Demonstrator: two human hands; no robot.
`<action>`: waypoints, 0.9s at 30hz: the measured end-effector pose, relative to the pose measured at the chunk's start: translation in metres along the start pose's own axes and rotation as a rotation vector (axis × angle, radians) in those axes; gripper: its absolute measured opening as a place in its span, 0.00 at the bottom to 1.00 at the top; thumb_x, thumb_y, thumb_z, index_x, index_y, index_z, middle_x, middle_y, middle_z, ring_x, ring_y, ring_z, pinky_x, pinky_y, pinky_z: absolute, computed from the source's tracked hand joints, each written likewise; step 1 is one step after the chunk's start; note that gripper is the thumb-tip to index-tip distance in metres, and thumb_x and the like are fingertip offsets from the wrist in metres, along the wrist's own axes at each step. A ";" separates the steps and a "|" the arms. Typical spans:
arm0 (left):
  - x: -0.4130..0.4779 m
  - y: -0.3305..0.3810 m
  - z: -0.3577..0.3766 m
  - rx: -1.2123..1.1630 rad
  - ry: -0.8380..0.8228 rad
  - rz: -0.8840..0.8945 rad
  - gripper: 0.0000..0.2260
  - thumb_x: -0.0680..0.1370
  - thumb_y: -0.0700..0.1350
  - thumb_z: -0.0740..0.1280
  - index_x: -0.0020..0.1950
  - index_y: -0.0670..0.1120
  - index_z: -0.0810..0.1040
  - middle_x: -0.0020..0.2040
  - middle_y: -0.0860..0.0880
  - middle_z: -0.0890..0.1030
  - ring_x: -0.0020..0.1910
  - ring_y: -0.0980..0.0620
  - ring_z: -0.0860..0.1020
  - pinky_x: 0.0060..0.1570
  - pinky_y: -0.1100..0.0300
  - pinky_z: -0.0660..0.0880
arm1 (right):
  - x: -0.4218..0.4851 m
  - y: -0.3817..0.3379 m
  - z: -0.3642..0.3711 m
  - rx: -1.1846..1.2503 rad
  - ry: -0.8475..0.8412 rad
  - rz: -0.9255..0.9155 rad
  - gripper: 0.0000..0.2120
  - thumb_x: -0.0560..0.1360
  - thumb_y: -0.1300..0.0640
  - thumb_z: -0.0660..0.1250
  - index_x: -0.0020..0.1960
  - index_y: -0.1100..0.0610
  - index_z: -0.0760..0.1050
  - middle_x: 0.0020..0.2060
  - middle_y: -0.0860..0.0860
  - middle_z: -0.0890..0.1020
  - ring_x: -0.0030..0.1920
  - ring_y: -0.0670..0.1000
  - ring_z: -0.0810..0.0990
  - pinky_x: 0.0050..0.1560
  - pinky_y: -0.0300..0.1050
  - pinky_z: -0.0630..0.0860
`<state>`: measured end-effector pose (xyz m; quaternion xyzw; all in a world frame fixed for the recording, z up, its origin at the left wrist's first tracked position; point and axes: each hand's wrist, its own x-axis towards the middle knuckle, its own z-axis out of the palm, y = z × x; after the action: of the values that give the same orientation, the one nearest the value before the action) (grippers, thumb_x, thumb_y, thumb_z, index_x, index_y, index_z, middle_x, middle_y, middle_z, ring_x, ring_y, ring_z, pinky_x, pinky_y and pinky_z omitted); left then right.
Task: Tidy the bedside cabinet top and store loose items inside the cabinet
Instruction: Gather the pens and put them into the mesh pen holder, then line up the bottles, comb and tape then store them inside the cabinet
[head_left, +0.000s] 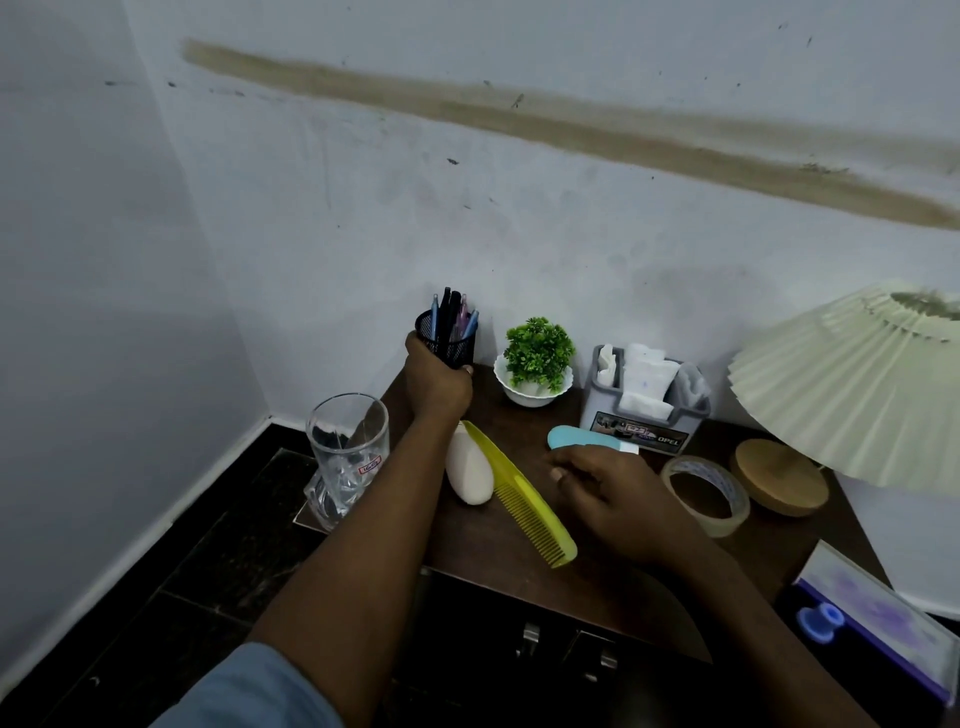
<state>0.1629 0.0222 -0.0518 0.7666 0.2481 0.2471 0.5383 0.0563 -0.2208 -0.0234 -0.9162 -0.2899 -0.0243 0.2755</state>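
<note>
Blue sleeve (249, 686) at bottom edge, left arm reaching out over the table (493, 545). Left hand (436, 382) wrapped around black mesh pen holder (448, 340) at the back left corner, pens inside. Right hand (602, 493) loosely curled, palm down, holding nothing, fingertips near light blue case (582, 439). Yellow comb (519, 491) lies diagonally, touching white oval object (470, 470). Tape roll (706, 493) just right of the right hand. Glass (348, 447) at left edge.

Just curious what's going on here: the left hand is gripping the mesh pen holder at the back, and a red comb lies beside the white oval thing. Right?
Nearly. The head view shows the comb is yellow, not red. The left hand does grip the pen holder, and the comb lies beside the white oval thing.
</note>
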 end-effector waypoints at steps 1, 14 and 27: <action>0.001 0.000 0.001 0.011 0.000 0.003 0.34 0.71 0.38 0.77 0.73 0.43 0.65 0.68 0.43 0.78 0.65 0.41 0.77 0.61 0.56 0.73 | -0.001 0.000 0.000 -0.003 -0.002 -0.001 0.14 0.82 0.52 0.64 0.65 0.53 0.81 0.58 0.47 0.85 0.58 0.47 0.82 0.59 0.50 0.78; 0.004 0.000 0.003 0.074 -0.032 -0.018 0.32 0.72 0.39 0.76 0.71 0.40 0.65 0.66 0.40 0.78 0.65 0.38 0.77 0.60 0.51 0.75 | -0.004 0.005 -0.002 -0.054 0.044 -0.038 0.12 0.81 0.52 0.66 0.62 0.51 0.82 0.55 0.46 0.86 0.55 0.47 0.83 0.55 0.48 0.79; -0.046 0.063 -0.039 0.172 -0.190 0.021 0.45 0.73 0.46 0.76 0.81 0.37 0.52 0.76 0.35 0.64 0.72 0.38 0.69 0.63 0.53 0.71 | -0.040 -0.006 -0.057 -0.126 0.364 0.088 0.17 0.75 0.67 0.66 0.60 0.58 0.83 0.53 0.54 0.86 0.53 0.54 0.84 0.53 0.51 0.79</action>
<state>0.1102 0.0008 0.0144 0.8325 0.2081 0.1569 0.4889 0.0263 -0.2672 0.0196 -0.9240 -0.1929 -0.1954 0.2663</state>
